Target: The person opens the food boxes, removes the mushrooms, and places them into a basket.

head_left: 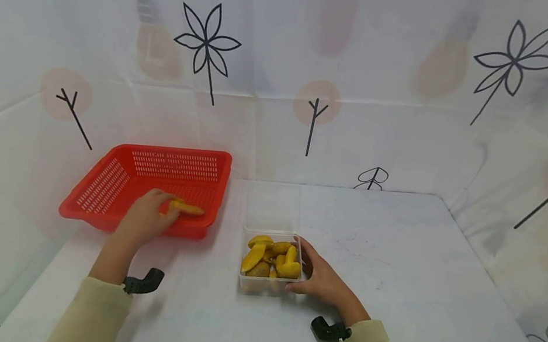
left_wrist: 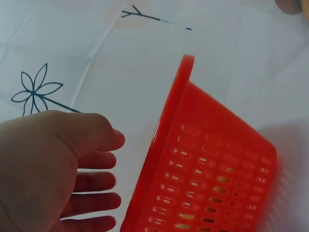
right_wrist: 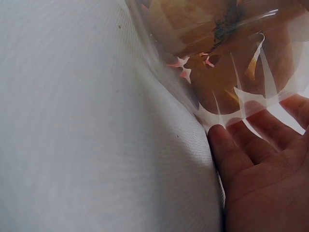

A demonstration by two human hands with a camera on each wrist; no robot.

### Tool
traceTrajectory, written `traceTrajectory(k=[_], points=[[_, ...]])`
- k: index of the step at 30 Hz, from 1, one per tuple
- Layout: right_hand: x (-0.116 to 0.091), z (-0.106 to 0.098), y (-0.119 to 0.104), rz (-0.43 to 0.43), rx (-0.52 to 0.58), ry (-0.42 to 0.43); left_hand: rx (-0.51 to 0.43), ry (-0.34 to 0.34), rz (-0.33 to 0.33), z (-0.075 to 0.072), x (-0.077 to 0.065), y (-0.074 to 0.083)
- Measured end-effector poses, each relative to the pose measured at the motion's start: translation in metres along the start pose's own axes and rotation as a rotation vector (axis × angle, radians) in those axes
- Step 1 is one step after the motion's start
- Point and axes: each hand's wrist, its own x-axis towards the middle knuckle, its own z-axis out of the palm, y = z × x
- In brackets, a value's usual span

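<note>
A red perforated plastic basket (head_left: 138,228) stands at the back left, with a long yellow piece (head_left: 188,208) inside. Over the basket's near side is my left hand (head_left: 149,217) in the head view, fingers beside that piece. In the left wrist view the left hand (left_wrist: 53,169) has loosely extended fingers and nothing between them, close to the basket rim (left_wrist: 166,116). My right hand (head_left: 323,282) holds the right side of a clear plastic box (head_left: 256,286), thumb at the front corner and fingers at the back. Several yellow pieces (head_left: 289,269), rounded and elongated, fill the box.
The box's transparent lid (head_left: 273,209) lies folded back behind it. A white cloth covers the table (head_left: 375,239). Patterned white fabric (head_left: 268,64) hangs behind the table and along its sides. Black camera mounts (head_left: 144,282) sit on both wrists.
</note>
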Motion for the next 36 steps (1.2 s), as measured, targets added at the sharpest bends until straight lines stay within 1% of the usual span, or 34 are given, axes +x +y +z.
traceTrajectory(k=[5,9,13,19,29,36], points=[[0.0,0.0,-0.001,-0.008,0.001,0.002,-0.04,-0.015,0.004,0.002,-0.002,0.007],[-0.001,0.0,-0.001,-0.013,0.004,0.002,-0.051,0.002,0.054,0.004,-0.003,0.012],[-0.001,0.001,-0.002,-0.01,0.001,0.001,-0.024,0.026,0.099,0.005,-0.004,0.017],[-0.001,0.001,-0.002,-0.014,0.0,0.002,0.003,0.033,0.122,0.005,-0.005,0.026],[0.0,0.001,-0.001,-0.023,0.009,0.001,-0.023,0.007,0.14,0.008,-0.011,0.043],[0.0,0.0,0.0,-0.023,0.014,0.002,-0.034,-0.007,0.186,0.014,-0.014,0.058]])
